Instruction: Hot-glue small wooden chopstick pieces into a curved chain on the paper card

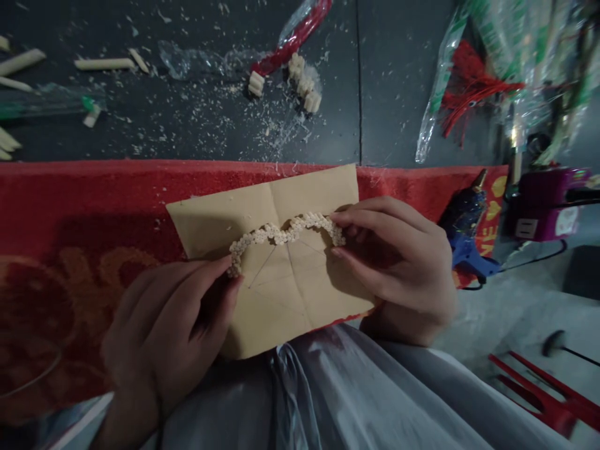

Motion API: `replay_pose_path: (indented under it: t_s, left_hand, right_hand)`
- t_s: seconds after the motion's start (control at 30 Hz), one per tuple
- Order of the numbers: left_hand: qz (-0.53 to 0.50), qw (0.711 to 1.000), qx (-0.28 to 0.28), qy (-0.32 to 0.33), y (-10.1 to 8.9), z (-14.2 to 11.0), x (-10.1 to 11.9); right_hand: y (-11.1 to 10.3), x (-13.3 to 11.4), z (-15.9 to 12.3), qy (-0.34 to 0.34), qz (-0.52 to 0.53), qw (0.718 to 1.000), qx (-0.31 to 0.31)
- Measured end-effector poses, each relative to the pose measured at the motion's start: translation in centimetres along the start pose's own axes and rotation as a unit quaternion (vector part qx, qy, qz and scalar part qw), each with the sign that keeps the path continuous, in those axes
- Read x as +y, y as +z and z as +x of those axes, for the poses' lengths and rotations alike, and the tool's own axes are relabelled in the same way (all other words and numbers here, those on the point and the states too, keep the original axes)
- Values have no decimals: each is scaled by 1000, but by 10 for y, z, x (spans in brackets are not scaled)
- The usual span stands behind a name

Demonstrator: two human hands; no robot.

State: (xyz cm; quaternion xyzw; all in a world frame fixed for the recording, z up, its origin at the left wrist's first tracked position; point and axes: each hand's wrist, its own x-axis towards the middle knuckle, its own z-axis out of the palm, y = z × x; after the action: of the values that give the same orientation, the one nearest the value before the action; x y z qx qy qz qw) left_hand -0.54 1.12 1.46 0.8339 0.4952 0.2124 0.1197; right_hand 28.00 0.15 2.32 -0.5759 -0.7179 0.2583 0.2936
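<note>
A wavy strip made of short pale sticks point(283, 235) lies across a sheet of brown paper point(276, 306), forming two joined arches. The paper is creased down its middle and carries thin pencil lines. With thumb and fingertips, my left hand point(171, 312) pinches the strip's left end. At the right end, my right hand point(398, 256) grips it between thumb and index finger. Under the paper is a red cloth with a yellow pattern point(94, 250).
Pale shavings litter the dark table point(187, 125), with loose sticks point(104, 64) and small stick clusters point(304, 82) among them. On the right are a blue glue gun point(469, 237), a purple box with cords point(546, 203), red strands point(473, 87) and clear plastic sleeves point(440, 94).
</note>
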Motion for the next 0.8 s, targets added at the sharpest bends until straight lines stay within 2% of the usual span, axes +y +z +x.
replay_pose_path:
  t_s: [0.1, 0.3, 0.37, 0.43, 0.53, 0.6, 0.8]
  left_hand:
    - [-7, 1000, 19, 12, 0, 0, -1]
    - [-14, 1000, 17, 7, -4, -1, -4]
    - [-22, 999, -23, -11, -6, -1, -4]
    - [-25, 995, -73, -59, -7, -1, -4]
    - [-40, 993, -26, -112, -5, 1, -1]
    - [-37, 990, -27, -130, -3, 3, 0]
    - [-24, 992, -33, -121, -5, 3, 2]
  right_hand:
    - [-1, 1, 0, -1, 5, 1000, -8]
    - [0, 1, 0, 6, 14, 1000, -6]
    - [-1, 0, 1, 6, 9, 1000, -8]
    - [-1, 0, 1, 5, 4, 1000, -8]
    - [-2, 1, 2, -10, 6, 1000, -2]
    - [-3, 2, 2, -22, 6, 1000, -4]
    - [-4, 3, 2, -28, -2, 1000, -13]
